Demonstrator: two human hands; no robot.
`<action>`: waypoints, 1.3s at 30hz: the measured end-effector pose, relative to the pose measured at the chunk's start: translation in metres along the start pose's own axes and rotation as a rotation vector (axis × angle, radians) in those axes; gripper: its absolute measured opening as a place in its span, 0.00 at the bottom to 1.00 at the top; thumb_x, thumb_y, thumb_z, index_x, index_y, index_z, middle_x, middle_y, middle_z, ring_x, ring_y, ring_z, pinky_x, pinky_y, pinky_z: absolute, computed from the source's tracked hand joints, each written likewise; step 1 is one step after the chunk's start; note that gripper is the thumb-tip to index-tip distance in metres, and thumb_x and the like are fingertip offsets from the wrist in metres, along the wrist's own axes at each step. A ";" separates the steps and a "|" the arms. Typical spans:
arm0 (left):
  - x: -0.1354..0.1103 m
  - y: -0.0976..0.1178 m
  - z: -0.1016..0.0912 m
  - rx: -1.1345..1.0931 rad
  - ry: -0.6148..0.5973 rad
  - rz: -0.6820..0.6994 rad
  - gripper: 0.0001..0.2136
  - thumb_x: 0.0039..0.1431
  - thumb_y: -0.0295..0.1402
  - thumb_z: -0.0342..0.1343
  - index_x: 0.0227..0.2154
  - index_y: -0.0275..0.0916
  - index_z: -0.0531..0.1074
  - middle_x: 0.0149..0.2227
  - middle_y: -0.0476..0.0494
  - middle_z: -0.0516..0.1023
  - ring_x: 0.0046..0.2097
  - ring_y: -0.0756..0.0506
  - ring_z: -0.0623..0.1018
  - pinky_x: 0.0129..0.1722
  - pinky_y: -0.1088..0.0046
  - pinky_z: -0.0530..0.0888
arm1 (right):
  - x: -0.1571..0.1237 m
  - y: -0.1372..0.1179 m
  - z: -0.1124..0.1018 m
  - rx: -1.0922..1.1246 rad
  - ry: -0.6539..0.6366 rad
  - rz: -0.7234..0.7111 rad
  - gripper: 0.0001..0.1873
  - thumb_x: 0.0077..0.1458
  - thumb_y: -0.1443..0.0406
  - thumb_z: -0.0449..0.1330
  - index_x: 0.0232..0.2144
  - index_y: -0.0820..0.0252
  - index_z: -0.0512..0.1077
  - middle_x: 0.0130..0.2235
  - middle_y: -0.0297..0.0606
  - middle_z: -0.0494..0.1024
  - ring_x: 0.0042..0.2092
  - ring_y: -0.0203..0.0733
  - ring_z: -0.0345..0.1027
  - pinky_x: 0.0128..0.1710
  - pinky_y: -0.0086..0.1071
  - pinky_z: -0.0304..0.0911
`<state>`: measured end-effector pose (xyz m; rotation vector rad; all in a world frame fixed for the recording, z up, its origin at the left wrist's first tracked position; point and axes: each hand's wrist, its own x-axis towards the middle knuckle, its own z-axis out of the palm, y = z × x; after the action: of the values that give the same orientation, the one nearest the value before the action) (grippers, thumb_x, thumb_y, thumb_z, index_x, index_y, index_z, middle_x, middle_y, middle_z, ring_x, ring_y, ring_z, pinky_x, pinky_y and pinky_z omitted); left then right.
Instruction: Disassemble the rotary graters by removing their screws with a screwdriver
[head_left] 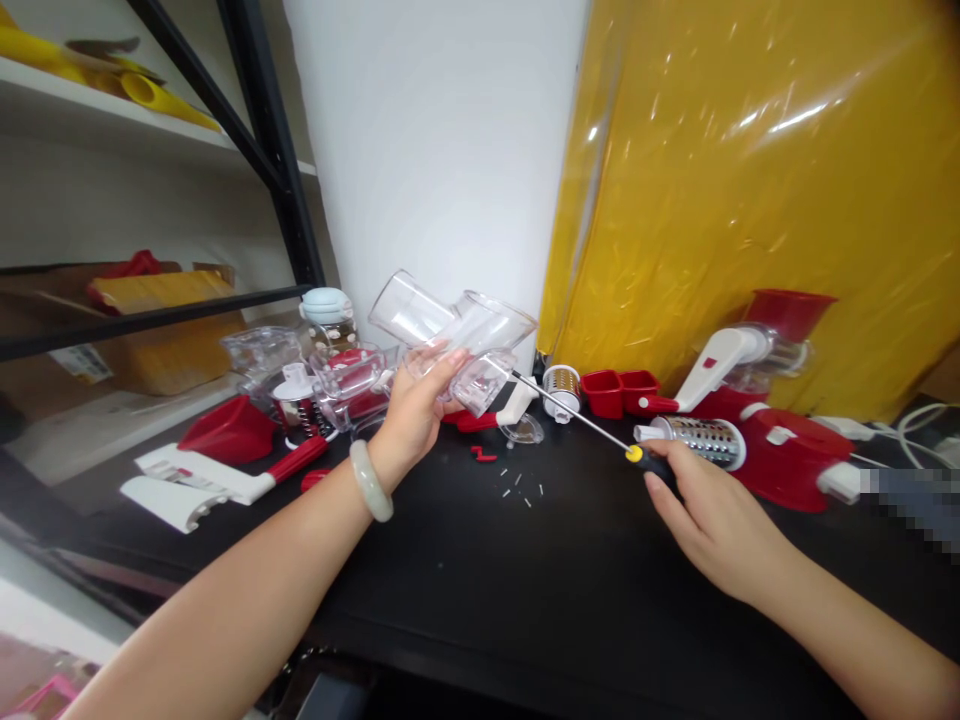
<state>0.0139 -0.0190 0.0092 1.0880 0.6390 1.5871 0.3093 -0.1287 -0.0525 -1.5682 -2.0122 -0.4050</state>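
Note:
My left hand point(424, 400) is closed around a clear plastic grater housing point(480, 335) with tube-like openings, held tilted above the table. In my right hand point(701, 510) is a screwdriver point(576, 412) with a long metal shaft and a black and yellow handle. Its tip meets or nearly meets the right side of the housing; exact contact cannot be made out. Several small screws point(517, 480) lie on the black table point(480, 590) below. Close to them rests a small red plastic piece point(484, 455).
An assembled red and white rotary grater point(750, 350) stands at right, near a metal grater drum point(701, 440) and red cups point(619, 392). Red hopper point(229, 430), white crank parts point(202, 470) and clear housings point(352, 385) crowd the left. Black shelf frame point(259, 110) rises behind.

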 end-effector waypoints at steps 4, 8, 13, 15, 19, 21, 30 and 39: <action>0.001 0.001 -0.001 0.027 0.022 0.005 0.27 0.41 0.40 0.72 0.44 0.41 0.68 0.46 0.40 0.79 0.45 0.38 0.80 0.21 0.75 0.76 | -0.001 0.002 0.011 -0.005 -0.021 -0.073 0.24 0.66 0.63 0.46 0.62 0.62 0.57 0.55 0.54 0.73 0.56 0.54 0.71 0.54 0.47 0.69; 0.002 0.000 -0.002 0.038 0.011 0.028 0.27 0.42 0.40 0.72 0.44 0.41 0.68 0.46 0.40 0.79 0.48 0.37 0.80 0.22 0.74 0.76 | 0.000 0.007 0.016 0.075 -0.013 -0.078 0.16 0.66 0.62 0.49 0.54 0.57 0.65 0.49 0.49 0.74 0.52 0.52 0.72 0.52 0.46 0.69; 0.000 -0.002 0.000 0.055 -0.023 0.013 0.29 0.41 0.40 0.73 0.45 0.40 0.68 0.45 0.39 0.80 0.45 0.37 0.81 0.22 0.75 0.75 | 0.005 0.017 0.008 0.114 0.044 -0.042 0.10 0.63 0.60 0.54 0.45 0.54 0.69 0.44 0.44 0.74 0.46 0.48 0.73 0.44 0.39 0.72; -0.001 -0.003 0.000 0.056 -0.031 0.012 0.30 0.41 0.40 0.73 0.46 0.40 0.68 0.45 0.38 0.80 0.46 0.37 0.81 0.23 0.75 0.76 | 0.006 0.018 0.006 0.109 0.054 -0.028 0.11 0.63 0.59 0.54 0.47 0.53 0.69 0.44 0.43 0.76 0.45 0.48 0.75 0.41 0.37 0.71; -0.001 -0.004 0.000 0.062 -0.036 0.013 0.29 0.42 0.40 0.72 0.47 0.40 0.68 0.47 0.37 0.80 0.47 0.36 0.80 0.23 0.75 0.75 | 0.004 0.012 0.006 0.032 -0.024 0.060 0.14 0.63 0.55 0.54 0.48 0.53 0.69 0.37 0.39 0.81 0.33 0.47 0.77 0.30 0.35 0.67; -0.002 -0.004 0.000 0.057 -0.031 0.010 0.28 0.43 0.39 0.72 0.46 0.40 0.67 0.48 0.36 0.79 0.48 0.36 0.80 0.22 0.76 0.75 | 0.002 0.006 0.005 -0.011 -0.077 0.069 0.14 0.64 0.51 0.52 0.36 0.53 0.69 0.28 0.36 0.78 0.25 0.46 0.73 0.25 0.35 0.63; -0.001 0.001 0.001 0.019 -0.001 0.005 0.28 0.41 0.39 0.72 0.44 0.40 0.68 0.46 0.39 0.79 0.43 0.40 0.80 0.20 0.77 0.73 | 0.002 -0.005 -0.002 0.133 -0.137 0.046 0.16 0.68 0.55 0.44 0.43 0.55 0.67 0.38 0.41 0.78 0.39 0.46 0.75 0.38 0.37 0.69; 0.000 -0.001 -0.001 0.016 -0.004 0.003 0.28 0.41 0.38 0.72 0.45 0.39 0.67 0.46 0.39 0.79 0.41 0.42 0.80 0.20 0.78 0.74 | -0.001 0.009 0.010 0.052 0.050 0.046 0.14 0.64 0.52 0.53 0.42 0.54 0.65 0.39 0.42 0.77 0.36 0.47 0.76 0.31 0.35 0.70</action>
<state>0.0139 -0.0183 0.0079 1.1034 0.6487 1.5844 0.3160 -0.1213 -0.0624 -1.5545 -1.9303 -0.3676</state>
